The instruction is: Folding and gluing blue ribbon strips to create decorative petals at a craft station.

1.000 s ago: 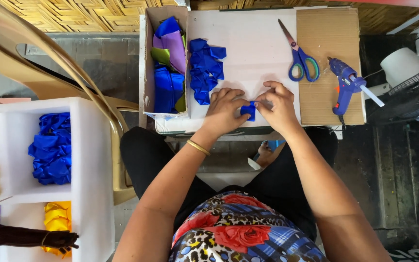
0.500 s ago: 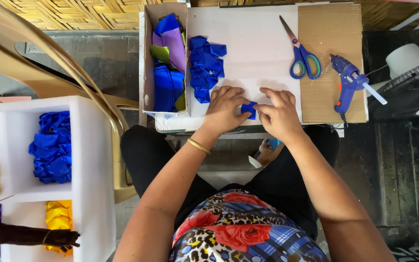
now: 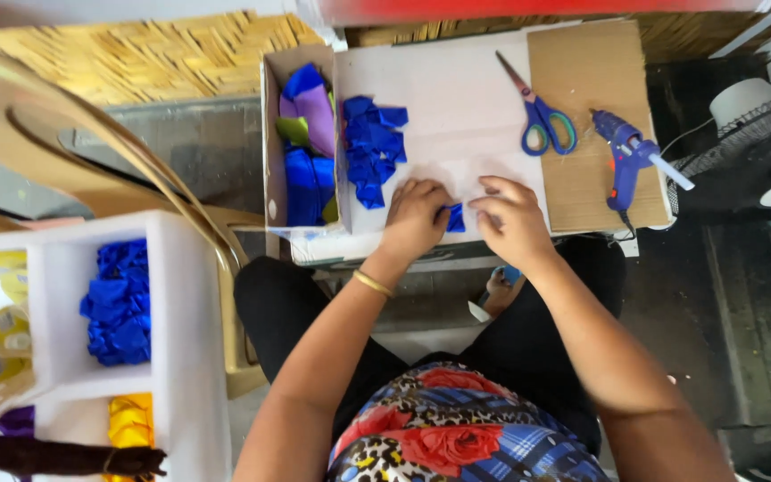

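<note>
A: What fills the white rectangular work board (image 3: 457, 80)?

B: A brown corrugated cardboard sheet (image 3: 582, 67) covers its right end, an open cardboard box of blue and purple scraps (image 3: 301, 134) its left edge. A heap of cut blue foam petals (image 3: 372, 147) lies beside the box; blue-handled scissors (image 3: 537, 120) and a blue glue gun (image 3: 626, 161) rest to the right. The middle is bare.

A: And the hands?

B: At the near edge, close together, palms down. The left hand (image 3: 417, 219) and right hand (image 3: 515, 223) pinch one small blue foam piece (image 3: 455, 217) between their fingertips.
</note>
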